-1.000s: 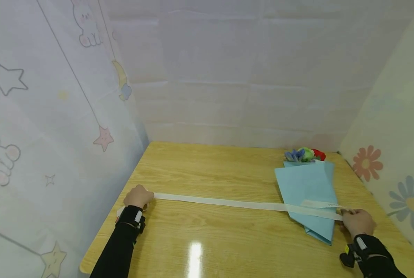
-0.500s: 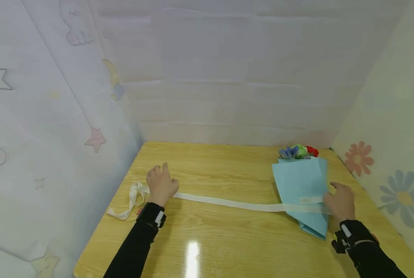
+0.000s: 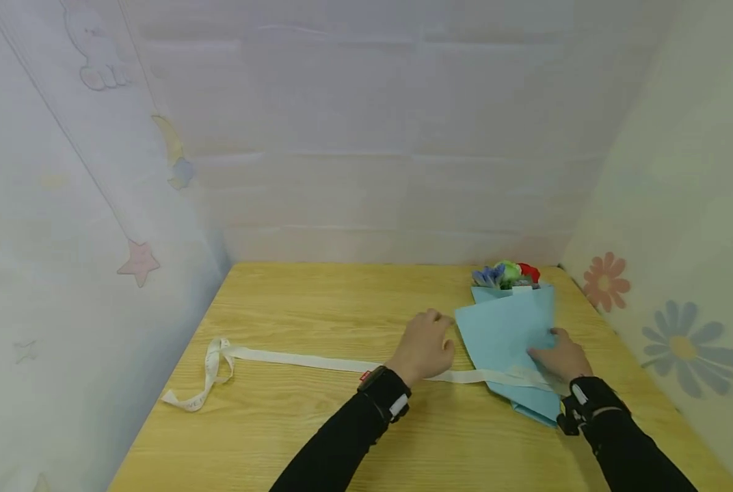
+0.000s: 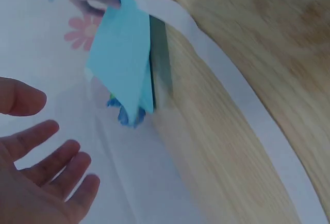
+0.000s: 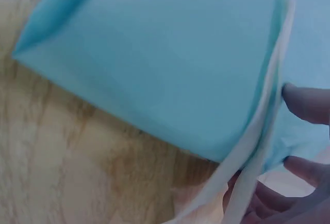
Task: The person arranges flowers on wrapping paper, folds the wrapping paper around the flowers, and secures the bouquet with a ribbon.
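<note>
A flower bouquet wrapped in light blue paper [image 3: 508,328] lies at the table's right. Its blue, green and red flowers [image 3: 508,275] point to the far edge. A long white ribbon [image 3: 305,359] runs across the table and over the wrap's lower part; its printed left end lies looped. My right hand [image 3: 560,357] holds the wrap's right edge, thumb on top, some fingers hidden beneath, as the right wrist view shows beside the ribbon [image 5: 263,116]. Above the ribbon, left of the bouquet, my left hand [image 3: 422,348] holds nothing, its fingers [image 4: 51,165] spread and relaxed.
The wooden table [image 3: 317,294] meets a pale cloth wall [image 3: 372,171] at the back. Printed cloth walls stand at both sides, the right one [image 3: 662,273] close to the bouquet.
My left hand has let go of the ribbon's left part and moved right toward the bouquet. My right hand has released the ribbon's right end and moved onto the wrap's edge.
</note>
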`<state>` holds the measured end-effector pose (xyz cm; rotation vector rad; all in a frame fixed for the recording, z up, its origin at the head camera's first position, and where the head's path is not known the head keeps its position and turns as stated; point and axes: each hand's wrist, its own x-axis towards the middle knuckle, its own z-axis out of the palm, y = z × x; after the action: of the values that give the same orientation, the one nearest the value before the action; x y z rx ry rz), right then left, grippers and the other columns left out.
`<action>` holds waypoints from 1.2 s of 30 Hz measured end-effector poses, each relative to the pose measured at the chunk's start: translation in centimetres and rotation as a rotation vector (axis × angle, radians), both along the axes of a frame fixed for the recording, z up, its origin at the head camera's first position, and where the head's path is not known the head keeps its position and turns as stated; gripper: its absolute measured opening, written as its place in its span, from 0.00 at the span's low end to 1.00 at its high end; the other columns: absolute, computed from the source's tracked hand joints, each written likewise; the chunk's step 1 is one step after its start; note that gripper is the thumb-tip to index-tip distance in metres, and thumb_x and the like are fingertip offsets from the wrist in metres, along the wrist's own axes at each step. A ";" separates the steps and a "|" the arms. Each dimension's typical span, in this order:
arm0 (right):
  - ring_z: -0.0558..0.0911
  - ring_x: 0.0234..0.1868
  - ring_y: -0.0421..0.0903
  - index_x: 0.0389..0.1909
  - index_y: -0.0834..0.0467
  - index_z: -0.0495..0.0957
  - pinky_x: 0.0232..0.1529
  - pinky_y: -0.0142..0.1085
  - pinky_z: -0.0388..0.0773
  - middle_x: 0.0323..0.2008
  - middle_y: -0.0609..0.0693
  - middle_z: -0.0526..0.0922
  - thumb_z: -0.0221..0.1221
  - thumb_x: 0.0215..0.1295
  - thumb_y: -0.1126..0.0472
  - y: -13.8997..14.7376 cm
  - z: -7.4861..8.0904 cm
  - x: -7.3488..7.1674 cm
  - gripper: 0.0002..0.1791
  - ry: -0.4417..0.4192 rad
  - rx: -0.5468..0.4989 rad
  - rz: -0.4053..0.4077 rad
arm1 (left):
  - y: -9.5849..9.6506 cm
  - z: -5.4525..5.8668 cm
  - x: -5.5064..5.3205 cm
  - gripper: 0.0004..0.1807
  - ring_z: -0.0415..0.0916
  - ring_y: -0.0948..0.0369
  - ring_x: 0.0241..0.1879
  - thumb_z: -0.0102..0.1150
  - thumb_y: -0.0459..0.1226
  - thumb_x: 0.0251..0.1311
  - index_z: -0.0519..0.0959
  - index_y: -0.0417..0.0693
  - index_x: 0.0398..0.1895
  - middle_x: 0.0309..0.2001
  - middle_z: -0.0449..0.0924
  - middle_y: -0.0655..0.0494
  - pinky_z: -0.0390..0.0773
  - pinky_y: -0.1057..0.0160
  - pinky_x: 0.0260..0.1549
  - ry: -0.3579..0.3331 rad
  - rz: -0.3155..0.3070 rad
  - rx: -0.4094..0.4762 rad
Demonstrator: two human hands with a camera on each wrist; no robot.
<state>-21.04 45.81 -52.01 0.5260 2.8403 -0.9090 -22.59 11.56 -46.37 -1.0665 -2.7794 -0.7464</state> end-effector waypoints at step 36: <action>0.51 0.71 0.76 0.75 0.79 0.34 0.71 0.65 0.53 0.71 0.82 0.44 0.67 0.62 0.60 -5.9 0.3 -0.4 0.58 -0.008 -0.472 -0.261 | 8.1 -4.2 -1.0 0.41 0.57 0.44 0.74 0.64 0.46 0.63 0.62 0.48 0.78 0.75 0.59 0.43 0.67 0.46 0.65 -0.863 0.206 0.301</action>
<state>-21.45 39.87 -51.72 0.8349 2.4520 -1.5559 -23.64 19.64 -50.60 -0.4355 -3.1472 -1.8721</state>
